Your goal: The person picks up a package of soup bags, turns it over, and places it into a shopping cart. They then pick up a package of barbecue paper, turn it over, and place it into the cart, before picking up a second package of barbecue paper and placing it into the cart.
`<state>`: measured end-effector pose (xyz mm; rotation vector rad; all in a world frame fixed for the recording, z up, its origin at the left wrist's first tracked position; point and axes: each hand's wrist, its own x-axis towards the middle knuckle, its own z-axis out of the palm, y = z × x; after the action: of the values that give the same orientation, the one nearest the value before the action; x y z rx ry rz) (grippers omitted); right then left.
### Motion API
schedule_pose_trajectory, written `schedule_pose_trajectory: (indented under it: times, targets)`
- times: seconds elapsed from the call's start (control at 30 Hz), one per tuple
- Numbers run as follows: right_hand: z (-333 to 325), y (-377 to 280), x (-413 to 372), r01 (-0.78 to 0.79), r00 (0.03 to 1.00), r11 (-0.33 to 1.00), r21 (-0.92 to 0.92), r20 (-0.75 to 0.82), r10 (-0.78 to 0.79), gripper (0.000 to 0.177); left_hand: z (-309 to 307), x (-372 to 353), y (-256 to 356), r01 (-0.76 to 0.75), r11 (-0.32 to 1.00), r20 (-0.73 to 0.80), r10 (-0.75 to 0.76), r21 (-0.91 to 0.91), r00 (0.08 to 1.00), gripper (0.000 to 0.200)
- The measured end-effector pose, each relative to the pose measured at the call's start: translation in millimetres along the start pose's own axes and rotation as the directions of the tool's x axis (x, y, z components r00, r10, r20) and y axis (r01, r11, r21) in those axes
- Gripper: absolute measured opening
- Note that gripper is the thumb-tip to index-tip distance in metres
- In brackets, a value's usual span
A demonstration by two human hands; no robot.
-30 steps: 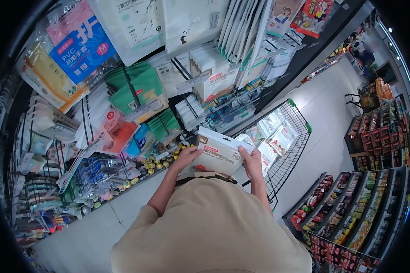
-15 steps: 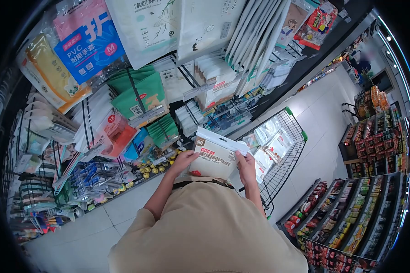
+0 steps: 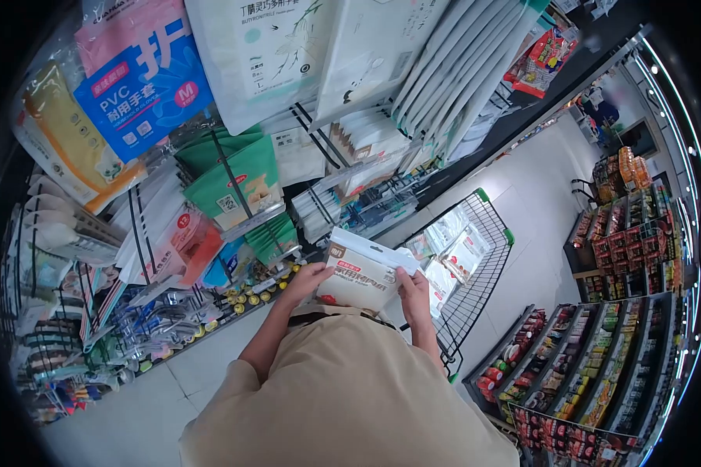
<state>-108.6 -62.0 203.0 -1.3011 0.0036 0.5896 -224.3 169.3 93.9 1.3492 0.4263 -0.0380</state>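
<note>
A white packet [image 3: 361,274] is held at chest height by 2 hands: the left hand [image 3: 305,280] is closed on its left edge, the right hand [image 3: 413,289] on its right edge. A wire shopping cart [image 3: 487,268] stands just beyond, beside hanging packages [image 3: 241,175].

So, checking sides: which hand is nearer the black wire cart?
Right. The right hand grips the white packet beside the cart; the left hand grips its far side.
</note>
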Motion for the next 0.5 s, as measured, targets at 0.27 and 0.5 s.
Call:
schedule_pose_trajectory:
  times: [0.27, 0.5]
  targets:
    - [5.5, 3.4, 5.6, 0.01, 0.998, 0.999, 0.036, -0.063, -0.008, 0.022, -14.3, 17.1, 13.1, 0.036, 0.999, 0.109, -0.04, 0.033, 0.993, 0.034]
    - [20.1, 18.0, 4.0, -0.005, 0.996, 1.0, 0.002, -0.088, 0.005, 0.024, -35.5, 14.2, 18.2, 0.026, 0.998, 0.166, -0.034, 0.05, 0.985, 0.035]
